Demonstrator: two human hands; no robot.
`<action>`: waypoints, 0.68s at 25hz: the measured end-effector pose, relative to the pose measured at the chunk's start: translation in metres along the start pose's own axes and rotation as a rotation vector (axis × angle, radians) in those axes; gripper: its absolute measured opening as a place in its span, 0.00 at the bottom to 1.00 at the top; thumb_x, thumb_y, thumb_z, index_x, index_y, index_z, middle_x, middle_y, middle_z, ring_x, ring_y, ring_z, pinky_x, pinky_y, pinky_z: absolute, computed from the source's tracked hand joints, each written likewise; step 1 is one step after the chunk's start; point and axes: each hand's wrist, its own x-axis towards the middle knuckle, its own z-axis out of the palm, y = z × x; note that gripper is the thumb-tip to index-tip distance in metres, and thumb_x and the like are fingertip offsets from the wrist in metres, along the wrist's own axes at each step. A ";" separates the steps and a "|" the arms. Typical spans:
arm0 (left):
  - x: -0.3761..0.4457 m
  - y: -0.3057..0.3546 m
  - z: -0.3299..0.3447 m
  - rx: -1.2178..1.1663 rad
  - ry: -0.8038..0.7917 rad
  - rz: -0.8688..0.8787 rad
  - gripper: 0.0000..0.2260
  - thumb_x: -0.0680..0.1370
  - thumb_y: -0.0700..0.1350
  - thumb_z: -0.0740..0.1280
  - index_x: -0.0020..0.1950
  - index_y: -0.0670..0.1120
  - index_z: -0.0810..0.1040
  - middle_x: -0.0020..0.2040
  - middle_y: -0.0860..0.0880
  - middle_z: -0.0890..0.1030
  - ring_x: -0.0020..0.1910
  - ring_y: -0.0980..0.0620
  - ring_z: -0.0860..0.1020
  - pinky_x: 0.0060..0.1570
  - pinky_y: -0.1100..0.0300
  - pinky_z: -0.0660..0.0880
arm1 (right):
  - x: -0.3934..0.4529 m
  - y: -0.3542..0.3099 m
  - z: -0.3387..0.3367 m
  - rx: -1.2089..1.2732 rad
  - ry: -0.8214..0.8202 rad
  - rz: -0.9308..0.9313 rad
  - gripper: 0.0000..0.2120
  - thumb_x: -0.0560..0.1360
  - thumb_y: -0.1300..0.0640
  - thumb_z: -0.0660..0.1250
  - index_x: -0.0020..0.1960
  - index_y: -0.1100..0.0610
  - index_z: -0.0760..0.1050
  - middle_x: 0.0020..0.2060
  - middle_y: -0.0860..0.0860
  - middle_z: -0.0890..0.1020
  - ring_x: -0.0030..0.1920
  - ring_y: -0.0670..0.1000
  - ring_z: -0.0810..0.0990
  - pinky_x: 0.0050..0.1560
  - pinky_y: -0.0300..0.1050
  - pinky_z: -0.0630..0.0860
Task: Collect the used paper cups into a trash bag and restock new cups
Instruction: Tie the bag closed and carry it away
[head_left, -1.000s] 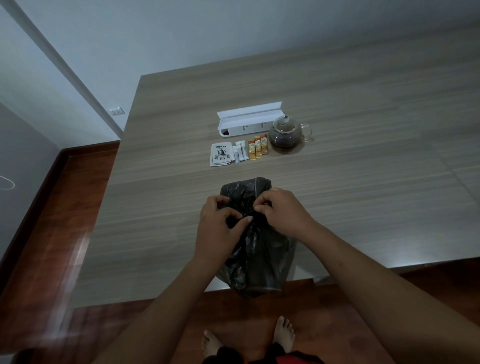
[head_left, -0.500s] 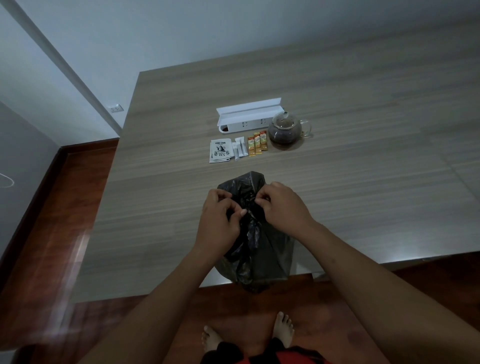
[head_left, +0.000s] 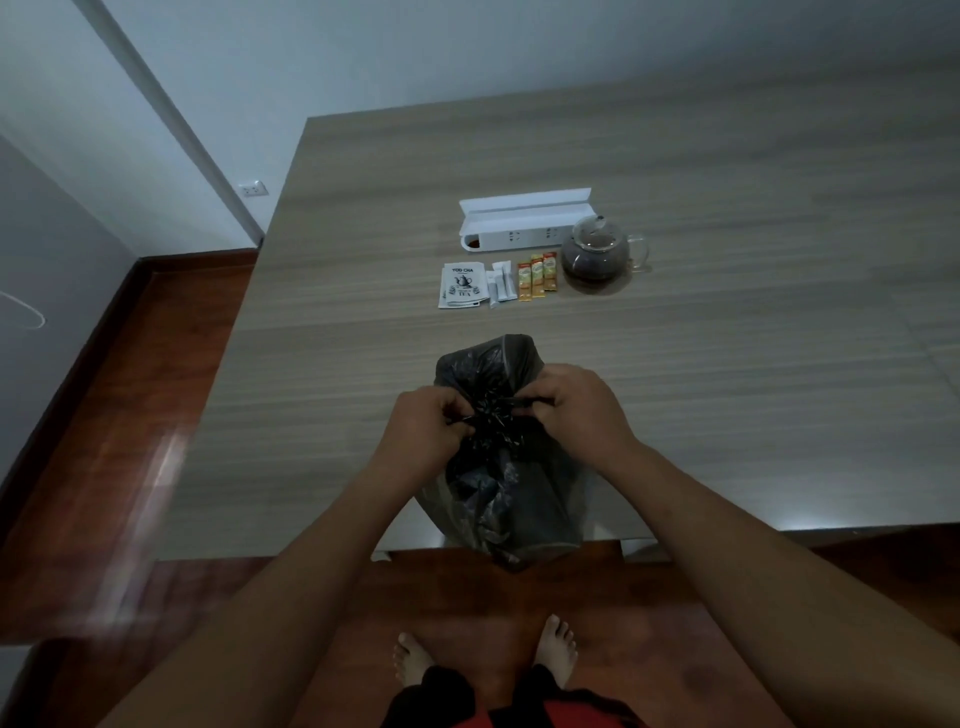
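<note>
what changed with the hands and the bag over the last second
The left hand and right hand have drawn apart sideways, pulling the gathered neck of the black trash bag into a tight twisted knot between them. Both kept their grip on the bag throughout. The teapot, sachets and white box on the table stayed put.

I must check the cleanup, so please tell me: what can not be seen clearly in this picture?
- Contents of the trash bag, head view: dark plastic hides them.
- Knot, head view: left hand and right hand cover the neck.
- Print on the sachets: too small.
- New cups: none in frame.
</note>
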 end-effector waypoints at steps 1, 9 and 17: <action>-0.002 -0.002 -0.002 0.002 0.040 -0.012 0.05 0.73 0.36 0.73 0.46 0.43 0.85 0.43 0.49 0.84 0.41 0.55 0.80 0.47 0.61 0.79 | 0.000 -0.003 0.003 0.029 0.007 -0.008 0.10 0.71 0.59 0.72 0.51 0.53 0.85 0.38 0.45 0.77 0.46 0.52 0.79 0.44 0.47 0.76; -0.017 -0.014 -0.040 -0.105 0.236 -0.011 0.04 0.73 0.41 0.72 0.43 0.50 0.86 0.37 0.57 0.82 0.39 0.59 0.80 0.42 0.66 0.74 | -0.005 -0.054 0.031 0.201 0.009 0.104 0.20 0.68 0.55 0.77 0.59 0.52 0.79 0.46 0.45 0.77 0.48 0.46 0.76 0.50 0.40 0.74; -0.064 -0.110 -0.137 -0.249 0.414 -0.035 0.05 0.73 0.37 0.72 0.43 0.46 0.85 0.40 0.52 0.84 0.38 0.63 0.78 0.39 0.80 0.68 | 0.031 -0.178 0.096 0.138 -0.080 -0.127 0.08 0.71 0.60 0.74 0.51 0.58 0.82 0.39 0.49 0.76 0.41 0.49 0.74 0.41 0.40 0.67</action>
